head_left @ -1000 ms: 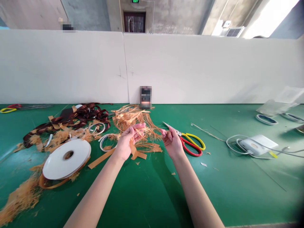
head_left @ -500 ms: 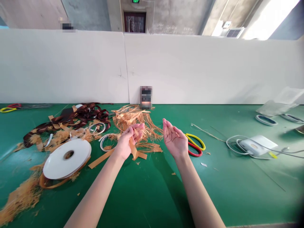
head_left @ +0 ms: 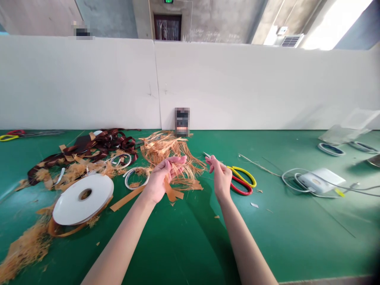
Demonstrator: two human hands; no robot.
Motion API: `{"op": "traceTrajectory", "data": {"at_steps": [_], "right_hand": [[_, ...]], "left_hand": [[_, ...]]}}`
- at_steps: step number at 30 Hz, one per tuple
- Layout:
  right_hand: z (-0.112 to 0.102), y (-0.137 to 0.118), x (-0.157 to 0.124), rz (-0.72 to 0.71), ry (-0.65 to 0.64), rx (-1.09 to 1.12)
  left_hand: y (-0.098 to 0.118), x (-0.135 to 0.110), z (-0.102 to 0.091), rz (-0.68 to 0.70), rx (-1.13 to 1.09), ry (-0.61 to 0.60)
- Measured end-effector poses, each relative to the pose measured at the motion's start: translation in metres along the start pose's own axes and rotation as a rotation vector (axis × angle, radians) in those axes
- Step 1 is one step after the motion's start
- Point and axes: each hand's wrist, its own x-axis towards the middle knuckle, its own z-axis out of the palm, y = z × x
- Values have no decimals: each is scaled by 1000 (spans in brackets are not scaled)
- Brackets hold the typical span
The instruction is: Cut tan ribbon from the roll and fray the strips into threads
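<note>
Changed since the earlier frame: right hand, from open upturned palm to curled fingers; left hand, barely shifted. Step in hand, by judgement: drawing loose threads out of frayed tan ribbon. Likely required for the next move: steady left hold, plus fine right-hand pinch on few strands at once.

Inventory, largest first: one green table; two white panels behind; one heap of dark brown ribbon, left; one pile of tan fibres, just beyond left hand; one white spool, left; two hands: left with fingers half curled around tan ribbon, tail hanging below; right with fingers drawn toward thumb, contact at tips unclear, hold on any thread: cannot tell; two pairs of scissors, one partly behind right hand, one far left; one white adapter box, right; four ring-shaped coils, two left, two far right; one pale paper chip.
</note>
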Motion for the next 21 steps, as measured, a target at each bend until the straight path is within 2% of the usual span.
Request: {"op": "traceTrajectory", "data": {"at_steps": [3,6,10,15,21], "right_hand": [[-1,7,6,98,11,189],[-6,12,14,220,-20,343],[-17,10,22,355,-124,488],[-20,-1,21,499,-371,536],[-15,-5,8,700,-810,361]], "left_hand": [[1,0,-1,-13,-1,-10],[2,1,-5,31,-33,8],[5,4,-9,61,-92,59],[9,8,-16,71,-124,114],[16,12,-24,94,-153,224]]}}
